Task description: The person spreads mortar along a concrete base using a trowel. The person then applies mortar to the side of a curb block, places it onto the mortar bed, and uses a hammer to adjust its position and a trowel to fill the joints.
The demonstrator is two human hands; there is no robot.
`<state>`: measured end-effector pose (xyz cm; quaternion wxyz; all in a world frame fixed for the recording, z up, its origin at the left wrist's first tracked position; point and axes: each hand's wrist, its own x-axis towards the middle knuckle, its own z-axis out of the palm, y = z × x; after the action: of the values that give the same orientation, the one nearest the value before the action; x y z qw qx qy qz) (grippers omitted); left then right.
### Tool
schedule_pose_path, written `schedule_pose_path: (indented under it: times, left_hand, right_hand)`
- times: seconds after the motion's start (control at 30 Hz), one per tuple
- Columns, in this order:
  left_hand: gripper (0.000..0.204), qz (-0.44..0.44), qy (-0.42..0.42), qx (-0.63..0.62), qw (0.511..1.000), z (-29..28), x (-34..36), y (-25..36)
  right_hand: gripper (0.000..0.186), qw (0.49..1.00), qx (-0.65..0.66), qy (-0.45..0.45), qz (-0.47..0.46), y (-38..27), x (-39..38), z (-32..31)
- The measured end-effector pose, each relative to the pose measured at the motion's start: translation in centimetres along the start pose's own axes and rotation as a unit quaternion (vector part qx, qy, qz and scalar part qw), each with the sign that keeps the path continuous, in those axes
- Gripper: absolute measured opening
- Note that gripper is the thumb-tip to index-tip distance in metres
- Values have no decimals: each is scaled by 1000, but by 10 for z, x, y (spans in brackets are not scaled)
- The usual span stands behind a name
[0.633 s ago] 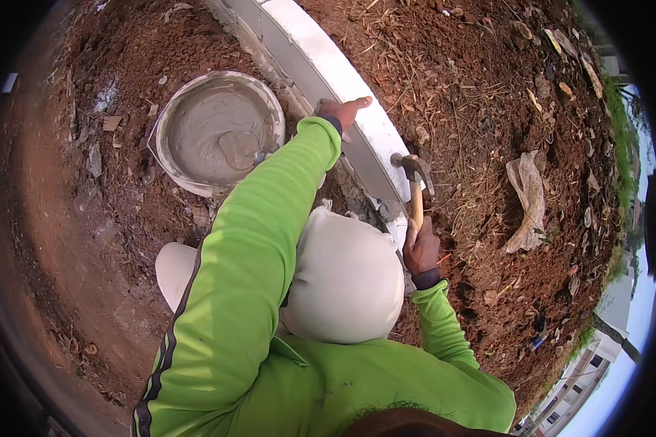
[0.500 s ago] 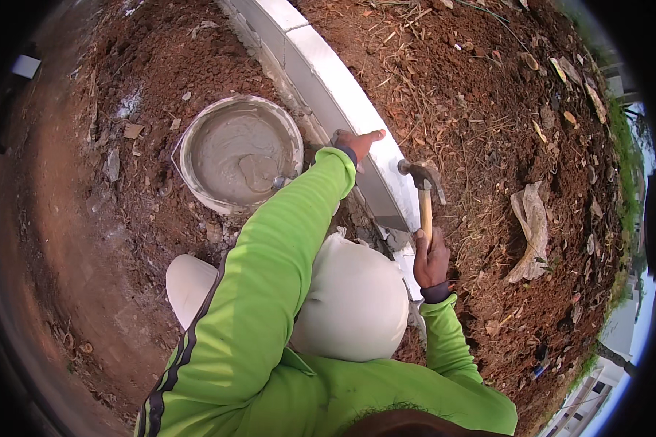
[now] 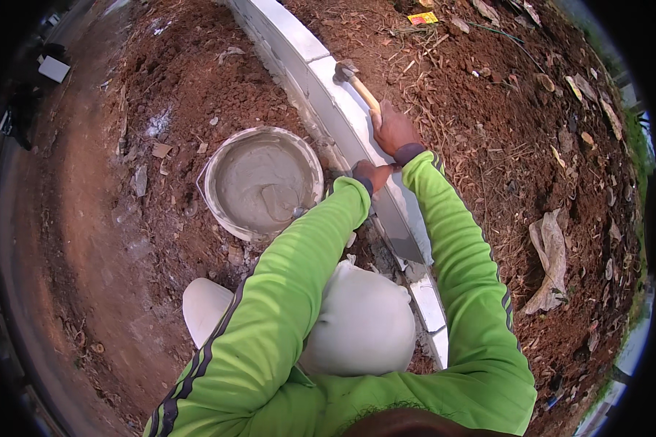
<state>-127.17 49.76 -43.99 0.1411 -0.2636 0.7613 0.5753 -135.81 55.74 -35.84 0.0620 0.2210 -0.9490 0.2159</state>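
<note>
My right hand [image 3: 395,130] is closed round the wooden handle of a claw hammer [image 3: 362,91]. The hammer's dark head is over the top of a row of pale building blocks [image 3: 346,109], near a joint between two of them. Just below it, my left hand [image 3: 374,176] grips across the top of the nearer block, with its fingers partly hidden. Grey mortar shows on the near end of that block. To the left, a round bucket [image 3: 210,191] holds wet grey mortar, with a trowel [image 3: 278,202] partly sunk in it.
Lower blocks [image 3: 428,306] continue towards me beside my knee. Loose red-brown soil [image 3: 481,197] with dry leaves and straw lies to the right, where a crumpled pale sack [image 3: 550,266] rests. A dirt track [image 3: 73,240] runs along the left.
My right hand has carried the hammer forward and left along the blocks, past my left hand. My left hand still holds the block. The view has shifted slightly.
</note>
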Motion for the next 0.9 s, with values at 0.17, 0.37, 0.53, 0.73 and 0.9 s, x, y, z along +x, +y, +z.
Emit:
schedule_pose_path:
  times: [0.17, 0.37, 0.53, 0.73, 0.9]
  left_hand:
    - [98, -20, 2, -4, 1000, -6, -10, 10]
    - [69, 17, -22, -9, 1000, -3, -6, 8]
    - [73, 6, 13, 0, 1000, -2, 7, -2]
    - [81, -8, 4, 1, 1000, -1, 11, -6]
    - [76, 38, -19, 28, 999, -7, -6, 8]
  right_hand:
    - [36, 1000, 5, -13, 25, -1, 9, -2]
    - [41, 996, -28, -64, 47, 9, 18, 6]
    - [40, 994, -27, -69, 80, -6, 2, 7]
    - [37, 994, -3, -66, 91, -8, -3, 3]
    - [42, 996, 63, -4, 58, 5, -5, -8]
